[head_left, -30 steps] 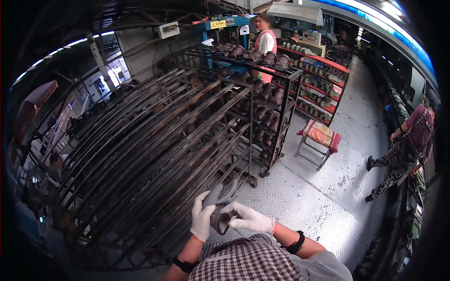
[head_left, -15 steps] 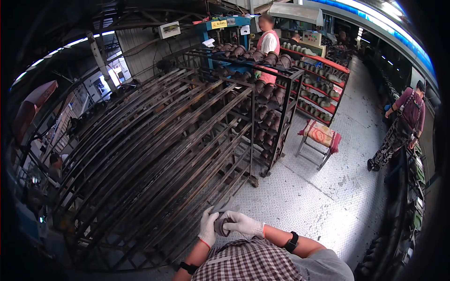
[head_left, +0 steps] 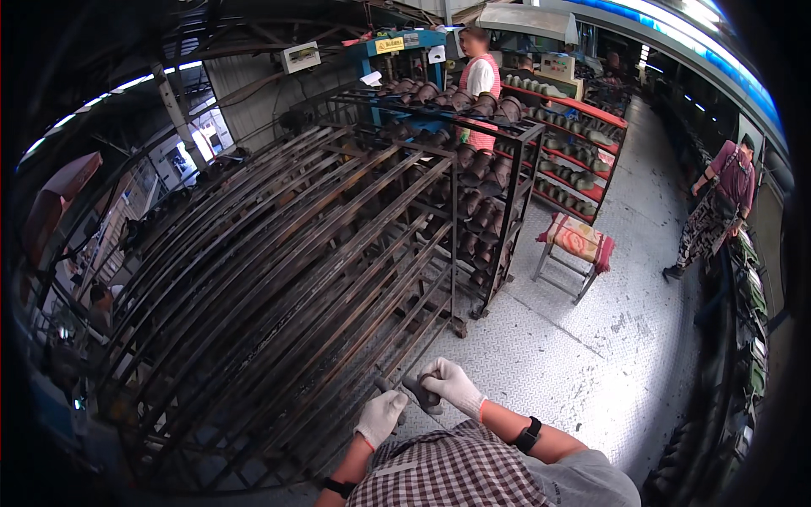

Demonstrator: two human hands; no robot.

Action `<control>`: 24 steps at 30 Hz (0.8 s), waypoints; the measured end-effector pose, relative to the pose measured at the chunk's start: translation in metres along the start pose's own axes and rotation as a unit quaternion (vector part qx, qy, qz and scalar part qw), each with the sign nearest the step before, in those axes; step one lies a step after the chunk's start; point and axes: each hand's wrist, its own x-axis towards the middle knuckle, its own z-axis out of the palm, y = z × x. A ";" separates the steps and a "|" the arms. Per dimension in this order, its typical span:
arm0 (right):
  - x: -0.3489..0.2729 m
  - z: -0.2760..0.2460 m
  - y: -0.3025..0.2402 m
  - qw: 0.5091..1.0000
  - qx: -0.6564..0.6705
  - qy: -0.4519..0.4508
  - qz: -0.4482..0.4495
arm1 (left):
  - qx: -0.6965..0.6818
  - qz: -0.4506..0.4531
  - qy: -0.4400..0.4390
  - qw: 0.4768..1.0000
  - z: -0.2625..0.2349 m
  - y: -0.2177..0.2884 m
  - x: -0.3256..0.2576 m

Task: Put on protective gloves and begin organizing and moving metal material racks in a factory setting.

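Both my hands wear white gloves and are held low in front of me, a little apart. My right hand (head_left: 456, 389) is closed on a dark grey, curved shoe-shaped piece (head_left: 420, 394), its far end pointing down and away. My left hand (head_left: 380, 417) is closed too, and bits of another dark grey piece (head_left: 383, 385) stick out past its fingers. The exact kind of these pieces is too small to make out. Just beyond my left hand lie the ends of the long metal bars of an open rack (head_left: 279, 296).
Behind the barred rack, a black rack (head_left: 515, 211) holds many dark brown shoe-shaped pieces. A red shelf rack (head_left: 608, 127) stands behind it, a cloth-covered stool (head_left: 579, 241) on the metal floor (head_left: 541, 355). One person (head_left: 480, 76) is beyond the racks, another (head_left: 726, 198) beside the right-hand line.
My hands have moved apart; before, they were together around one dark grey rounded piece. My right hand now holds its piece out to the right. The person at right has shifted slightly.
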 end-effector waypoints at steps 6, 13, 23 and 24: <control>0.008 0.008 0.030 0.987 -0.117 -0.113 -0.005 | -0.002 -0.026 -0.034 0.999 0.013 0.009 0.002; 0.006 0.002 0.026 0.982 -0.131 -0.122 0.061 | -0.099 -0.030 -0.036 0.994 0.021 -0.007 -0.006; 0.010 -0.001 0.034 0.974 -0.172 -0.145 0.037 | -0.065 -0.056 -0.036 0.996 0.021 -0.002 -0.011; 0.010 0.000 0.034 0.974 -0.178 -0.140 0.020 | -0.068 -0.060 -0.026 0.996 0.021 -0.001 -0.011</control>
